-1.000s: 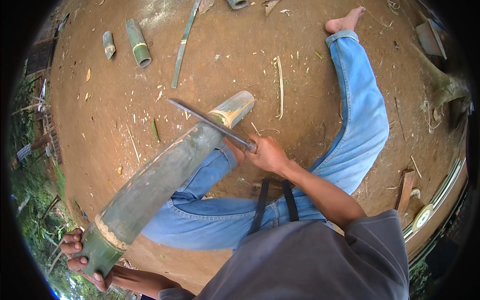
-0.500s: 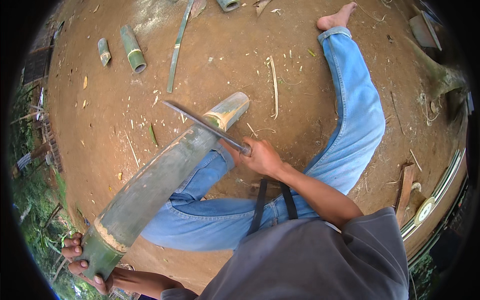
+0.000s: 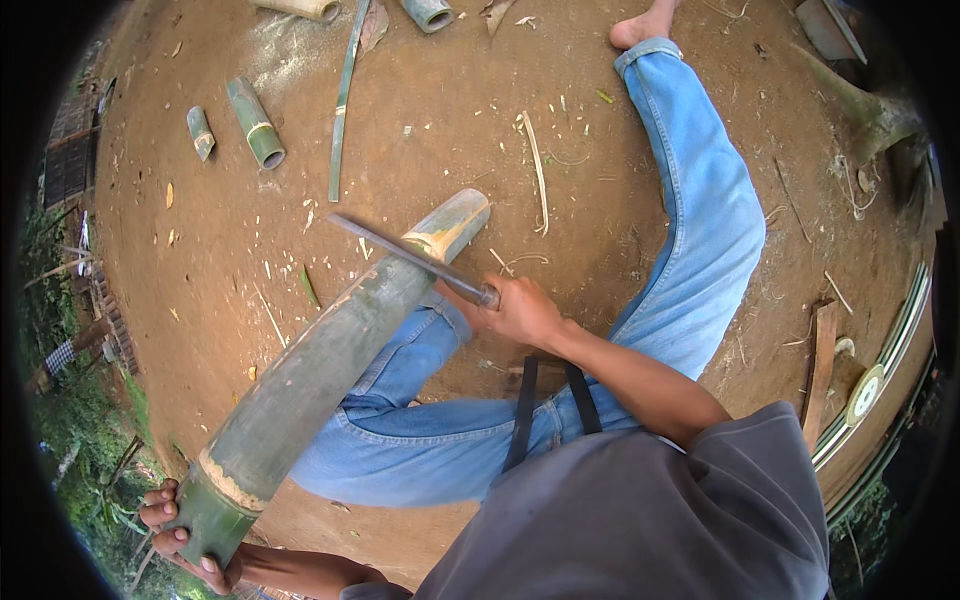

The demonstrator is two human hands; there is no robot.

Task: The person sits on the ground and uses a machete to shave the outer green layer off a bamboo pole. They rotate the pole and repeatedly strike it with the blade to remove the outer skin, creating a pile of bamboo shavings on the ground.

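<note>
A thick green bamboo pole [image 3: 325, 350] slants across my bent left leg, its far end up near the middle of the view. My left hand [image 3: 185, 535] is wrapped round the pole's near end at the lower left, fingers on one side and thumb on the other. My right hand [image 3: 525, 310] is closed on the handle of a machete [image 3: 405, 250]. The blade lies across the pole just beside the node at the far end, where the skin is cut away to pale wood. Most of the machete's handle is hidden in my fist.
Cut bamboo pieces [image 3: 256, 125] lie on the brown dirt ground, with a long bamboo strip [image 3: 343, 110] beside them. A pale sliver [image 3: 536, 170] and small chips are scattered beyond the pole. My legs [image 3: 695, 200] spread around the work. At the right lie a wooden board [image 3: 821, 355] and bundled strips.
The whole view has shifted slightly, so more ground shows at the top. Both hands keep their grips, and the blade remains across the pole near the node.
</note>
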